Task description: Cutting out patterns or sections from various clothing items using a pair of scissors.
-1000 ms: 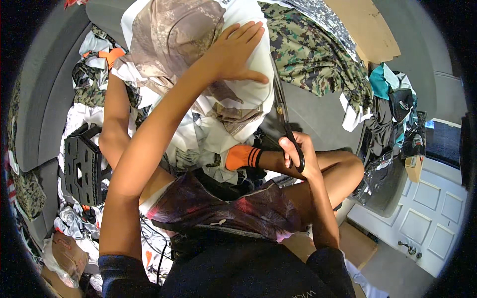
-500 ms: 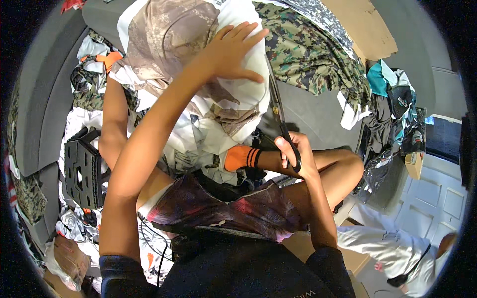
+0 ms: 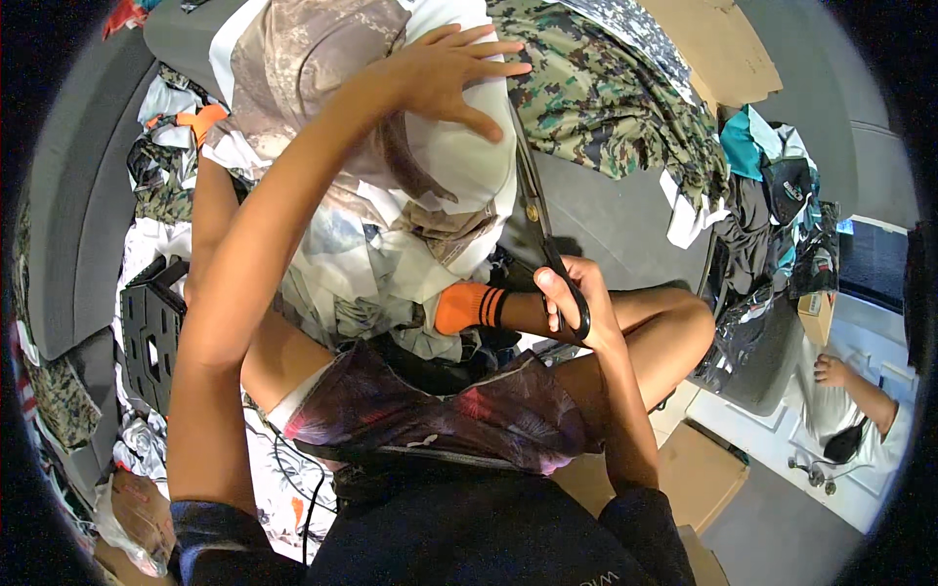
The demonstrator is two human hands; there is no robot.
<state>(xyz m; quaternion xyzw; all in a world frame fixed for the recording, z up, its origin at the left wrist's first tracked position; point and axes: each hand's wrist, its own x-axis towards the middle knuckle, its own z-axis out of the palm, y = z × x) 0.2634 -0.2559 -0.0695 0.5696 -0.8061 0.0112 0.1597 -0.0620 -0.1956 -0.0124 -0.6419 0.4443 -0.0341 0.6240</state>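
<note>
Spread flat, my left hand point(image 3: 440, 80) lies on a large bulging piece of white and brown-beige patterned fabric point(image 3: 322, 49). My right hand point(image 3: 588, 305) is wrapped round the black handle of long scissors point(image 3: 531, 195), whose blades point away from me along the right edge of that fabric. The blade tips reach close to the left hand's fingertips. Below the bulge, loose whitish cloth pieces point(image 3: 337, 269) lie crumpled between my legs, beside my orange-socked foot point(image 3: 467, 309).
Green camouflage fabric point(image 3: 606, 93) spreads over the grey seat at the far right, near cardboard point(image 3: 718, 49). A black slotted plastic piece point(image 3: 151, 337) stands at left. Dark and teal garments point(image 3: 772, 186) pile up at right. Another person point(image 3: 845, 400) is beside a white door.
My left hand and the patterned fabric have shifted slightly left, and the scissors slightly too. The other person has moved farther up at the right, uncovering floor and cardboard.
</note>
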